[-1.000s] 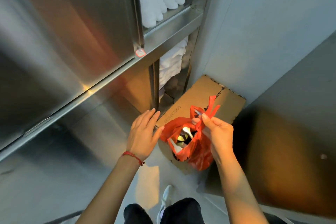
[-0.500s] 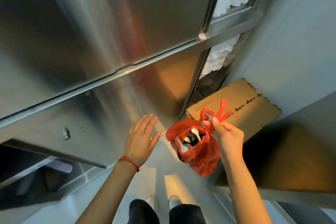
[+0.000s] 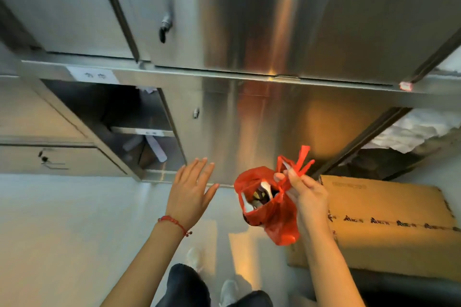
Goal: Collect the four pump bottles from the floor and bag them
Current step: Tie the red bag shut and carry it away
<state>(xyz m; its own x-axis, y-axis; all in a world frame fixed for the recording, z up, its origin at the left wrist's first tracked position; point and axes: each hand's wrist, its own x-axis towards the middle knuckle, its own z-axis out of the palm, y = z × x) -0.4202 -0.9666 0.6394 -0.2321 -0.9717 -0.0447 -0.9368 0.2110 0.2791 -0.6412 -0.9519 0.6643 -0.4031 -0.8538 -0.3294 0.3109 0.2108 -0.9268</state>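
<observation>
My right hand (image 3: 308, 193) pinches the handles of a red plastic bag (image 3: 274, 219), which hangs in the air in front of me. The bag's mouth gapes to the left and shows pump bottles (image 3: 260, 193) inside, with white pump heads and dark bodies. How many are in it I cannot tell. My left hand (image 3: 190, 188) hovers to the left of the bag with fingers spread and holds nothing. A red string bracelet sits on its wrist.
A steel cabinet (image 3: 262, 119) fills the view ahead, with an open compartment (image 3: 129, 127) at lower left. A flat cardboard box (image 3: 389, 219) lies on the floor at right, under a shelf of white towels (image 3: 419, 129). My shoes (image 3: 229, 290) stand on the pale floor.
My view has swung to the left, so the box and towels slid right and the open compartment appeared. Both hands kept their pose, the right still holding the bag.
</observation>
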